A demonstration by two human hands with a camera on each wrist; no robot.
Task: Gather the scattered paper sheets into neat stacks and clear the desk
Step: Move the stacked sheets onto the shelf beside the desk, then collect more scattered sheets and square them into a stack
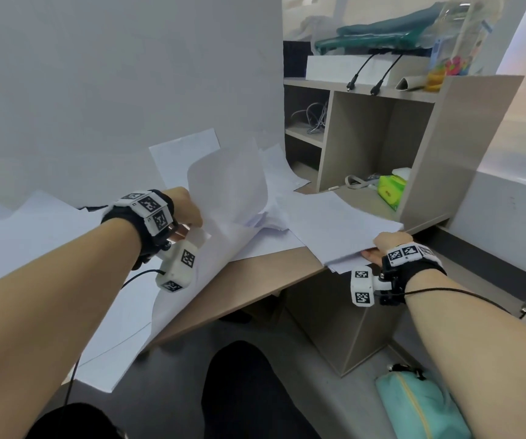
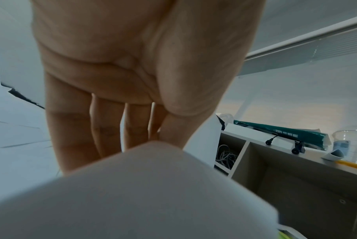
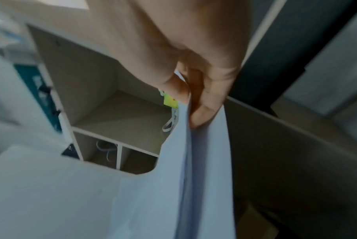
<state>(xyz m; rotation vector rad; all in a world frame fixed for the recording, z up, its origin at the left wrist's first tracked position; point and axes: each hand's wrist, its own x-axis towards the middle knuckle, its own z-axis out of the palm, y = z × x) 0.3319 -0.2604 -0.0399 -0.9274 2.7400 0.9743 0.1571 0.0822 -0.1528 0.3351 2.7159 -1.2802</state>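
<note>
The right hand (image 1: 382,247) pinches a floppy stack (image 1: 334,223) by the shelf (image 1: 413,128); the left hand (image 1: 185,210) pinches a bendy sheet (image 1: 227,191). Hold edges gently.

Two hands (image 1: 189,213) (image 1: 382,245), many paper sheets (image 1: 334,223), one tissue pack (image 1: 390,191).

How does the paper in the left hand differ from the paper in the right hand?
The single curled white sheet in the left hand stands up and bends over; the flat white paper stack in the right hand lies level, jutting past the edge of the wooden desk. The sheet is one layer; the stack is several, pinched between thumb and fingers. Both are plain white.
</note>
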